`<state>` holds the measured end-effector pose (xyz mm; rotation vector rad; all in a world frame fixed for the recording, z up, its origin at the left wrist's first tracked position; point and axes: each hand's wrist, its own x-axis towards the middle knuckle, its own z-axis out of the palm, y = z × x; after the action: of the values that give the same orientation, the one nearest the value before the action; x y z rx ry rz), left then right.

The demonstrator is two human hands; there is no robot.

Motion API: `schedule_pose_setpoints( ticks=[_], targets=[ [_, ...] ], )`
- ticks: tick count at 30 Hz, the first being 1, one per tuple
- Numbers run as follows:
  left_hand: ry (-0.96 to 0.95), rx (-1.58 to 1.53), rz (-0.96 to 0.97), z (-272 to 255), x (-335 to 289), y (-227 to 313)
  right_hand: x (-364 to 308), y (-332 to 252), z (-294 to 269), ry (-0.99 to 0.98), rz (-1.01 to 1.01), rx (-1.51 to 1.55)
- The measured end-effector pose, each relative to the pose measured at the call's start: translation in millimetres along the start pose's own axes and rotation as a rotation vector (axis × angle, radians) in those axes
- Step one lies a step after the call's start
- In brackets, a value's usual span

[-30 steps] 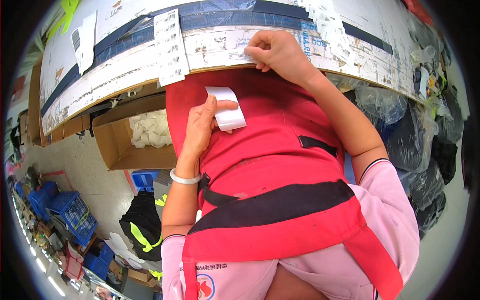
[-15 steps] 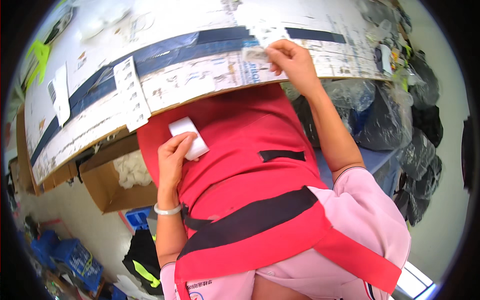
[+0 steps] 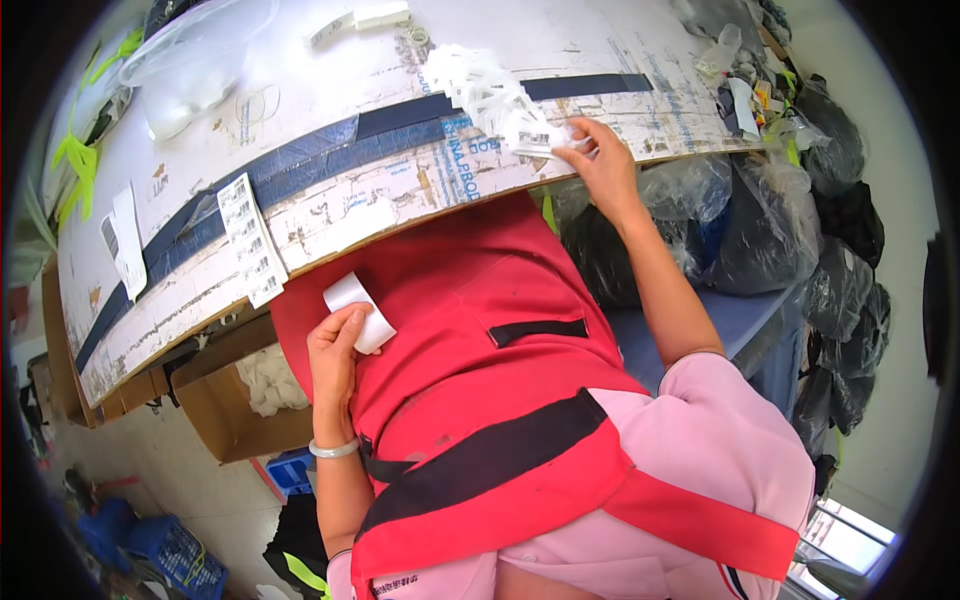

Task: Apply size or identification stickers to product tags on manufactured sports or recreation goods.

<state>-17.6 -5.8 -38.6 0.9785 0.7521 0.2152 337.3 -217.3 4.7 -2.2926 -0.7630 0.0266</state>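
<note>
My left hand (image 3: 336,345) is closed on a blank white label strip (image 3: 350,293), held over the red apron (image 3: 450,270). The strip curls slightly, and the thumb lies across its lower part. My right hand (image 3: 606,168) is at the near edge of the table (image 3: 380,170), thumb and fingers pinched together on a small white label (image 3: 545,140) with dark print. It lies at the near end of a loose heap of white labels (image 3: 485,90). My fingertips partly hide where they grip it. Farther left, a printed label sheet (image 3: 248,240) hangs slightly over the table edge.
Another white label strip (image 3: 123,245) lies at the table's left. A clear plastic bag (image 3: 195,75) and small white stacks (image 3: 380,14) are farther back. Bagged dark goods (image 3: 765,225) crowd the right side. Under the table stands an open cardboard box (image 3: 215,410) with white pieces.
My right hand has shifted slightly right and nearer to me, down to the near end of the label heap. My left hand keeps the strip. The whole view has shifted somewhat.
</note>
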Motion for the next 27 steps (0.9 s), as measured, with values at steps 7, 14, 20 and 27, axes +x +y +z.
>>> schedule_pose_setpoints(
  ticks=[7,14,20,27],
  targets=[
    [-0.001,-0.012,-0.01,5,5,0,14,6,16,-0.025,-0.09,0.218],
    [0.038,-0.01,0.04,0,-9,2,36,-6,32,-0.083,-0.216,0.149],
    [0.281,-0.205,0.073,-85,-55,-1,17,-9,43,0.056,-0.29,0.188],
    [0.646,-0.423,0.037,-251,-42,-86,0,-66,40,0.001,-0.346,0.163]
  ],
)
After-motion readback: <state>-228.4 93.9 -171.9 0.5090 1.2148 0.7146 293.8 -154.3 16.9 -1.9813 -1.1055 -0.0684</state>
